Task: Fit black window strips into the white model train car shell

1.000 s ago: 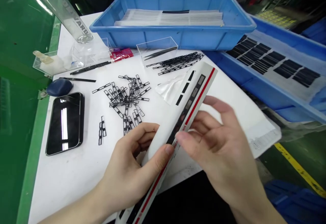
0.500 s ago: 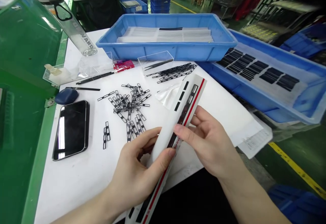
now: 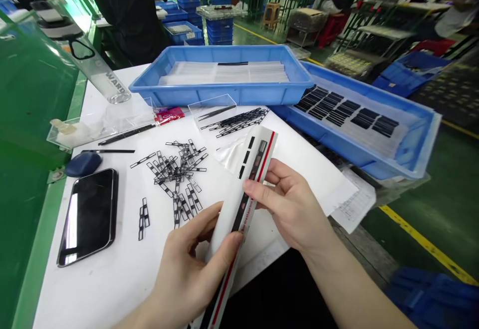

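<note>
A long white model train carriage shell (image 3: 227, 200) with a red stripe and dark windows slants up in front of me, held in both hands. My left hand (image 3: 196, 259) wraps round its lower part, thumb on the window side. Higher up, my right hand (image 3: 280, 201) grips the shell, its thumb pressed on the dark window band and its fingers behind. Red lettering shows on the side between the hands. Left of the shell lies a loose heap of thin black-framed window strips (image 3: 179, 169). Two or so similar strips (image 3: 143, 219) lie apart, nearer me.
A black phone (image 3: 90, 219) and a dark blue rounded object (image 3: 83, 163) lie at the left. Tweezers (image 3: 217, 113) rest by a clear box, near more strips (image 3: 239, 122). Blue bins (image 3: 220, 94) (image 3: 415, 164) stand behind and right; a bottle (image 3: 101, 79) leans back left. A person (image 3: 125, 14) is beyond.
The camera view has tilted up and turned slightly right, so the table things appear lower and further left. Both hands still hold the shell; the right thumb stays on the window band.
</note>
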Available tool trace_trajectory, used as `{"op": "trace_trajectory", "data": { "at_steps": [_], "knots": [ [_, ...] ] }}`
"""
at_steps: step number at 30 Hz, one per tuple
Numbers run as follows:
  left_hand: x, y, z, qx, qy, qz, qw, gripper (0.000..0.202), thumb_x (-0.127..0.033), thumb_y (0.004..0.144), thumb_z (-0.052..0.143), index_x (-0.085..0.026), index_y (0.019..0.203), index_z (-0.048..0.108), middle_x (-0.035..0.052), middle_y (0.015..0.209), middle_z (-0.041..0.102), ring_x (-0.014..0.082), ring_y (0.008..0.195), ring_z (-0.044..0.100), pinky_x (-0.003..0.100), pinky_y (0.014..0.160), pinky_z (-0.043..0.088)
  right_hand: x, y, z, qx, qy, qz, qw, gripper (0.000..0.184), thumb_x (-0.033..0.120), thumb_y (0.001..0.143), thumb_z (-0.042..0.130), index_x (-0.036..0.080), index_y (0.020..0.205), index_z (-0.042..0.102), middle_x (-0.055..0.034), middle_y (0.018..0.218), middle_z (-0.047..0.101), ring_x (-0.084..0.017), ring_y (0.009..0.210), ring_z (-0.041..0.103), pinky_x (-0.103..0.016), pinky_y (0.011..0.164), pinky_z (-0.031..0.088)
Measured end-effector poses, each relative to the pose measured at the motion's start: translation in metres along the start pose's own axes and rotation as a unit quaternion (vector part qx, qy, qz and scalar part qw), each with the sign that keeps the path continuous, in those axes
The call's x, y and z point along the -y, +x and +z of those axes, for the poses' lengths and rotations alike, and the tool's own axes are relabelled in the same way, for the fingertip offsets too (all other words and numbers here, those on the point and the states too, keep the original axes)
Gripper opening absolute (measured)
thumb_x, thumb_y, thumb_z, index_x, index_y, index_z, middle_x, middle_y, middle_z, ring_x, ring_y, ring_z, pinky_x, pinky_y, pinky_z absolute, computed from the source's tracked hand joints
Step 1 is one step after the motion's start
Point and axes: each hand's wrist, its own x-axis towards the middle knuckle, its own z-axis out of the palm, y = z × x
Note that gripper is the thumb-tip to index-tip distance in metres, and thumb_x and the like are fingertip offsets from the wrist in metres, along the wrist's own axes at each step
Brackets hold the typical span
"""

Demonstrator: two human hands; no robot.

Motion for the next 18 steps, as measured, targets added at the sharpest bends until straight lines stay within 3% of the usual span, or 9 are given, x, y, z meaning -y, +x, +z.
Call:
{"op": "trace_trajectory", "data": {
  "at_steps": [6,11,15,18],
  "knots": [
    [-0.001,0.001,0.003,-0.012,-0.013,-0.026,1.0,0.032,-0.039,0.091,0.078,-0.023,0.119,0.08,0.0035,0.096,0.085,0.0221,0.08,0.077,0.029,0.077,0.063,0.006,0.009,-0.001,-0.031,-0.02,-0.032,0.999,0.022,0.035,0.081,0.09,0.021,0.093,0.078,-0.0014,0.085,0.079,-0.019,0.077,0.077,-0.03,0.071,0.066],
    [-0.001,0.0,0.004,-0.02,-0.001,-0.035,0.999,0.034,-0.042,0.09,0.079,-0.023,0.118,0.081,0.0031,0.096,0.085,0.0237,0.085,0.079,0.028,0.077,0.064,0.009,0.019,-0.004,-0.045,0.0,-0.029,0.999,0.03,0.04,0.08,0.09,0.021,0.098,0.078,-0.0015,0.088,0.08,-0.017,0.076,0.075,-0.028,0.07,0.065],
    [0.0,-0.001,0.004,-0.019,0.02,-0.028,0.999,0.035,-0.043,0.089,0.079,-0.023,0.118,0.08,0.0035,0.098,0.086,0.0237,0.08,0.079,0.028,0.074,0.065,0.014,0.025,-0.007,-0.054,0.011,-0.032,0.998,0.03,0.04,0.075,0.094,0.02,0.09,0.076,0.0002,0.082,0.077,-0.014,0.072,0.073,-0.023,0.064,0.062],
    [0.001,-0.001,0.003,-0.026,0.026,-0.028,0.999,0.036,-0.045,0.088,0.08,-0.023,0.116,0.081,0.0044,0.101,0.087,0.0272,0.087,0.082,0.029,0.076,0.067,0.015,0.029,-0.008,-0.051,0.015,-0.022,0.998,0.031,0.043,0.078,0.092,0.02,0.091,0.077,-0.0002,0.083,0.077,-0.014,0.071,0.071,-0.023,0.063,0.061]
  ]
}}
